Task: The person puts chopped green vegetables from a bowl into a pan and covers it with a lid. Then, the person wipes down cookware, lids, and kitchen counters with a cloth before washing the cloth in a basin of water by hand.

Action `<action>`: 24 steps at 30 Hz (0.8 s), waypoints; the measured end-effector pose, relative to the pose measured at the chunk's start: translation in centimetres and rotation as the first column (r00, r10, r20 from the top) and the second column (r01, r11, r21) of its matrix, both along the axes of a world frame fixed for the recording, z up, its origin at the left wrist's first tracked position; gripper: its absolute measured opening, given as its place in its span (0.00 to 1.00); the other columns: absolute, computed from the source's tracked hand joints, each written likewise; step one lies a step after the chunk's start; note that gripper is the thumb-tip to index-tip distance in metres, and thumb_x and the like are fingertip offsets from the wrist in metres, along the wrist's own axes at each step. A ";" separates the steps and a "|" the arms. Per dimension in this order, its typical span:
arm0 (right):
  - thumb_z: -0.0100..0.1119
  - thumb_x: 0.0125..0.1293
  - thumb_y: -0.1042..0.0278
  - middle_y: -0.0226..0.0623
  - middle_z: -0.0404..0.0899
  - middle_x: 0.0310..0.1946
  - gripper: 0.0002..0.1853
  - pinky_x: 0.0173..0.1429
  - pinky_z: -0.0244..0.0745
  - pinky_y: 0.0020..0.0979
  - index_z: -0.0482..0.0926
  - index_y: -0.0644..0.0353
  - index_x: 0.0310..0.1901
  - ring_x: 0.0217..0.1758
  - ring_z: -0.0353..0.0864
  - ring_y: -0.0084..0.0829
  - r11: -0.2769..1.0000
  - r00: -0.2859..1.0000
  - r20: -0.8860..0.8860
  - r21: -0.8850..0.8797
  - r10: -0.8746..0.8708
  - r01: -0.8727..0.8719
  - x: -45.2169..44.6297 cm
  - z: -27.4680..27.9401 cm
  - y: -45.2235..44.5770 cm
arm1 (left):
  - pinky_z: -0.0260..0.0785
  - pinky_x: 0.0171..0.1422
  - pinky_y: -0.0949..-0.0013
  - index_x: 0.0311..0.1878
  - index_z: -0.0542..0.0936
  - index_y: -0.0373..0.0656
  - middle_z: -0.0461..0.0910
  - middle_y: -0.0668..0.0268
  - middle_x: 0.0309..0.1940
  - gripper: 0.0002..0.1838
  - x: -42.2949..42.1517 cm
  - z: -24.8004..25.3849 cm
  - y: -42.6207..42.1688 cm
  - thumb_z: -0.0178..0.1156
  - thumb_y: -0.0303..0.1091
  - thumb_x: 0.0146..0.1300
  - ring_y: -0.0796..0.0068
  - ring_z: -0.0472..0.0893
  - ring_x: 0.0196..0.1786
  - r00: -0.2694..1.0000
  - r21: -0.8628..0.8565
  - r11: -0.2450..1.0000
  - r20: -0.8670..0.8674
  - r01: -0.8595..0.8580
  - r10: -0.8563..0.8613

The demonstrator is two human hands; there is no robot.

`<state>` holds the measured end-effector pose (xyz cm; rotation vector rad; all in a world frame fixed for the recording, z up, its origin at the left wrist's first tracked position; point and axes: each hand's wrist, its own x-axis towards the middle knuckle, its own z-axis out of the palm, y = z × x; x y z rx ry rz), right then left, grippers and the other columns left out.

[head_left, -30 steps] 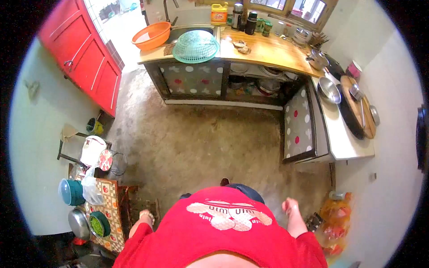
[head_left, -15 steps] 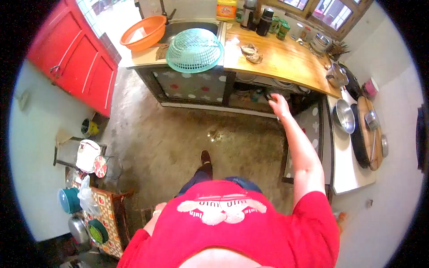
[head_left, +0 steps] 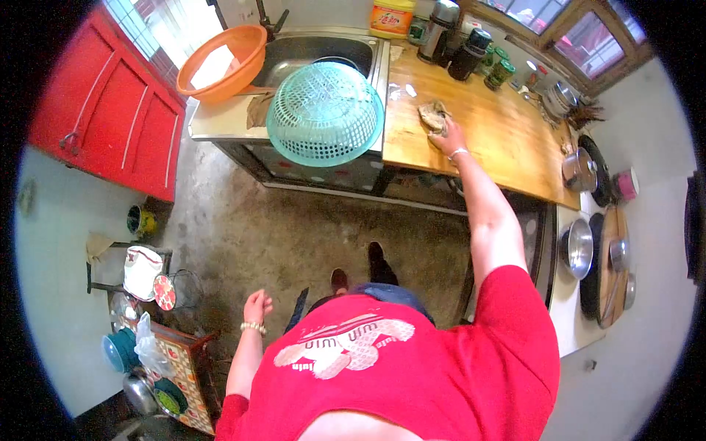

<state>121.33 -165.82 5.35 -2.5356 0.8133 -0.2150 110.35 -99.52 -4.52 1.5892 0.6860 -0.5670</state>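
Right hand (head_left: 448,140) over table's (head_left: 507,143) front edge, touching crumpled cloth (head_left: 432,115) toward left edge; whether gripped, cannot tell. Left hand (head_left: 257,306) empty, half-open, held out, presumably for balance.

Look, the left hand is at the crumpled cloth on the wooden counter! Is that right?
Not quite: it's the right hand at the crumpled cloth on the wooden counter. The head view shows the left hand well away from it.

The yellowish wooden tabletop (head_left: 493,136) carries a crumpled brownish cloth (head_left: 430,113) toward its left side; a steel thermos (head_left: 440,33), dark flask (head_left: 466,61), green jars (head_left: 499,76) and bowls (head_left: 560,98) line its back.
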 end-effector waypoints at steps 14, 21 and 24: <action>0.51 0.53 0.75 0.40 0.74 0.49 0.12 0.61 0.64 0.36 0.75 0.57 0.41 0.56 0.70 0.39 0.474 0.471 0.082 -0.281 0.878 -0.834 -3.3 0.0 1.0 | 0.69 0.30 0.60 0.27 0.74 0.44 0.77 0.67 0.26 0.14 -16.5 -11.3 4.8 0.50 0.44 0.61 0.66 0.77 0.28 0.291 0.421 0.049 -0.534 0.906 -0.794; 0.46 0.54 0.74 0.48 0.74 0.46 0.15 0.56 0.68 0.40 0.73 0.64 0.45 0.49 0.73 0.44 0.878 0.898 0.297 -0.448 0.324 -0.168 7.0 -7.0 -11.1 | 0.73 0.31 0.75 0.48 0.73 0.42 0.77 0.65 0.37 0.13 2.1 -2.6 -10.9 0.51 0.36 0.64 0.76 0.79 0.33 0.993 0.025 1.000 -0.121 -0.006 0.009; 0.42 0.51 0.80 0.51 0.74 0.44 0.16 0.51 0.68 0.44 0.73 0.64 0.43 0.47 0.71 0.52 0.878 0.822 0.349 -0.338 0.451 -0.339 9.4 -5.0 -4.4 | 0.74 0.30 0.74 0.48 0.73 0.41 0.77 0.66 0.37 0.12 3.6 -0.5 -12.0 0.51 0.35 0.64 0.76 0.79 0.33 0.997 0.033 0.997 -0.020 0.071 -0.070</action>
